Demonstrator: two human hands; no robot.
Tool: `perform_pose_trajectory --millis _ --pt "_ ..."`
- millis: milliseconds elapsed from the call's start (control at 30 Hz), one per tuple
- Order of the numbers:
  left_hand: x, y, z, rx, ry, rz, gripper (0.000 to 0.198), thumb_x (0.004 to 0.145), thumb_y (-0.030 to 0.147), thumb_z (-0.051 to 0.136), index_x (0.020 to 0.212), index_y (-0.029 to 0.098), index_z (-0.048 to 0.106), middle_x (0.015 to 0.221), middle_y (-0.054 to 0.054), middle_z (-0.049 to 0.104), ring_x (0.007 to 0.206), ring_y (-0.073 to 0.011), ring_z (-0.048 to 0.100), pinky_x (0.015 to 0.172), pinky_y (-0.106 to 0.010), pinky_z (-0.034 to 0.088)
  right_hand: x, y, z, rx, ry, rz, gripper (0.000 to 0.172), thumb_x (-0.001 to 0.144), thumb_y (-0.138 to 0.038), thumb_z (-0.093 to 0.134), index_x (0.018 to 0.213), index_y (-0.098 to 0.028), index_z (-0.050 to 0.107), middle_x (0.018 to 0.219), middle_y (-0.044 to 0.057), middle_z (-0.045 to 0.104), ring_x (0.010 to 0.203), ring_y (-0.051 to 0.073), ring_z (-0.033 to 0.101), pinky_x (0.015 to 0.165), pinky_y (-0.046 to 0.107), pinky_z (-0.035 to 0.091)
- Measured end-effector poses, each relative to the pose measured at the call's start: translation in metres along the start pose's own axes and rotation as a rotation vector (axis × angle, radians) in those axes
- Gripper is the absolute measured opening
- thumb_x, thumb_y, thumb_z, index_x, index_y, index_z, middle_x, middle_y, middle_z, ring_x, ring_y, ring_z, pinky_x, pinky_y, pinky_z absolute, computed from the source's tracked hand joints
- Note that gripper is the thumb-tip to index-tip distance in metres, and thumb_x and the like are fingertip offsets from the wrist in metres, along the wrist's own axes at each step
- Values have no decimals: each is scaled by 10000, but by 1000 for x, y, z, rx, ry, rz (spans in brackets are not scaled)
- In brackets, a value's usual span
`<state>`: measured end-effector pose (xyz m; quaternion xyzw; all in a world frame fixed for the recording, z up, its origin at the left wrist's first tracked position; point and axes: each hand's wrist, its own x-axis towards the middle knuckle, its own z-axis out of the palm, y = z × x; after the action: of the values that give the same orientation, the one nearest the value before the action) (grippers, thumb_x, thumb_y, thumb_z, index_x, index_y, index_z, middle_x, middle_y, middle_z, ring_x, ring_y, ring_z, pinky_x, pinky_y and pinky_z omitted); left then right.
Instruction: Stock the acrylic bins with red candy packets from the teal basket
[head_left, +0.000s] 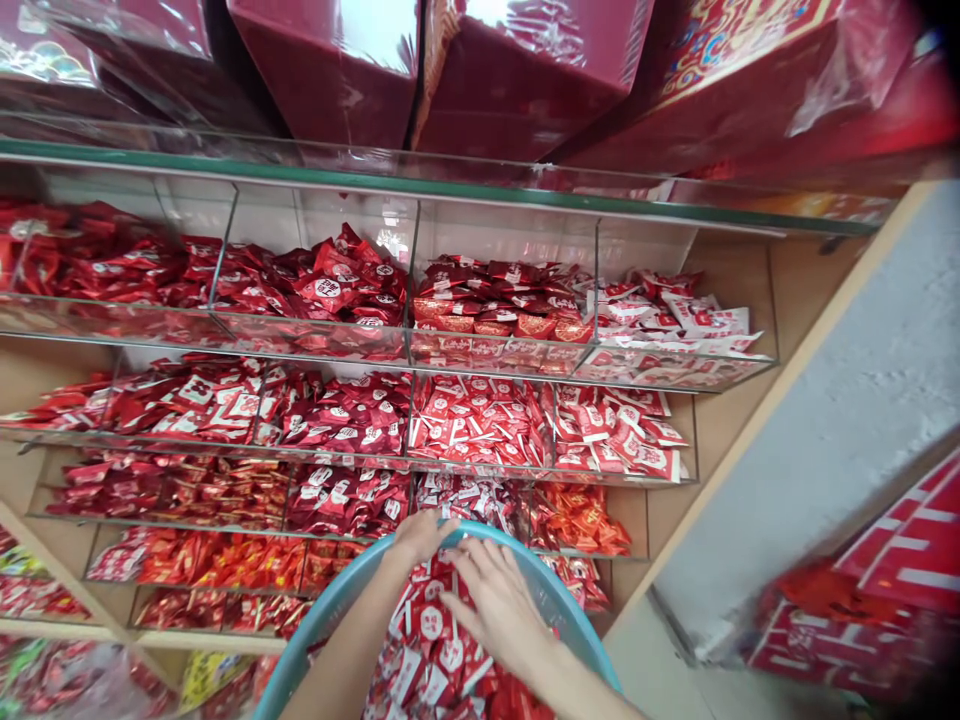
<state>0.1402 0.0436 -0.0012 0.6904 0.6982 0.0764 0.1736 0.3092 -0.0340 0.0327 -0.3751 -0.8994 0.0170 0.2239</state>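
Note:
A light blue plastic basin [592, 625] fills the bottom middle of the head view. Inside it lies a heap of small red and white wrapped packets [431, 625], partly covered by my arms. My left hand [420, 538] is closed over the basin's far rim. Just to its right, my right hand [491, 595] reaches into the basin above the packets, fingers stretched and slightly spread. No packet shows in its grasp. The palm side of the right hand is hidden, so I cannot tell whether it touches the packets.
Glass-fronted shelf bins [480, 420] in several tiers hold red packets behind the basin. Large dark red boxes [337, 80] stand on the glass top shelf [450, 190]. A wooden side panel [750, 420] and grey wall [847, 400] bound the right, with red bags [840, 640] below.

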Motion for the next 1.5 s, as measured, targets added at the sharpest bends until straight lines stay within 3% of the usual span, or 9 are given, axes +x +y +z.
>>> perform_pose_trajectory --millis 167,267,367,600,967,1133,1333,1500 --pt "0 0 -1 -8 -16 -20 615 773 644 223 972 186 582 1016 -116 652 965 -243 589 769 -307 430 33 24 -63 -152 145 140 295 892 -296 304 1137 -216 446 1047 90 529 906 198 557 709 304 464" --pt "0 -1 -1 -15 -14 -15 624 773 643 224 1015 185 572 1049 -120 640 987 -253 578 788 -322 425 60 41 -97 -366 133 353 268 893 -276 298 1106 -211 448 1018 101 532 723 183 612 568 273 454" --pt "-1 -1 0 -7 -2 -8 637 771 649 217 1017 184 576 1049 -126 640 988 -259 577 786 -325 423 80 54 -114 -539 81 451 234 873 -172 312 1038 -162 478 984 136 545 708 208 628 556 284 450" --pt "-4 1 -2 -9 -4 -34 631 774 646 230 1019 183 583 1039 -126 647 983 -249 584 781 -304 422 90 60 -106 -605 16 401 268 826 -36 314 1005 -128 491 866 139 607 732 221 638 572 277 459" --pt "-1 -2 2 -11 15 8 658 771 649 202 1016 174 586 1011 -133 653 958 -274 588 785 -350 433 84 58 -113 -592 -11 446 255 847 -52 317 1045 -139 451 918 141 585 769 217 634 606 291 459" --pt "-4 0 -2 -16 0 -9 658 773 646 205 1057 176 568 1055 -134 637 983 -272 578 787 -342 428 98 48 -107 -579 48 358 250 859 -86 303 1059 -169 427 948 109 572 743 206 628 575 277 452" --pt "-4 1 -1 -12 5 -7 629 781 632 217 1019 175 577 1025 -129 648 975 -255 583 782 -317 425 120 38 -88 -363 63 219 225 872 -161 351 1073 -196 445 994 91 568 799 193 612 628 272 444" --pt "-2 -2 3 -4 11 2 638 789 625 204 1027 164 576 1027 -139 646 976 -265 584 788 -333 427 125 69 -89 19 209 31 244 881 -213 366 1092 -182 484 999 78 605 888 163 584 770 275 427"
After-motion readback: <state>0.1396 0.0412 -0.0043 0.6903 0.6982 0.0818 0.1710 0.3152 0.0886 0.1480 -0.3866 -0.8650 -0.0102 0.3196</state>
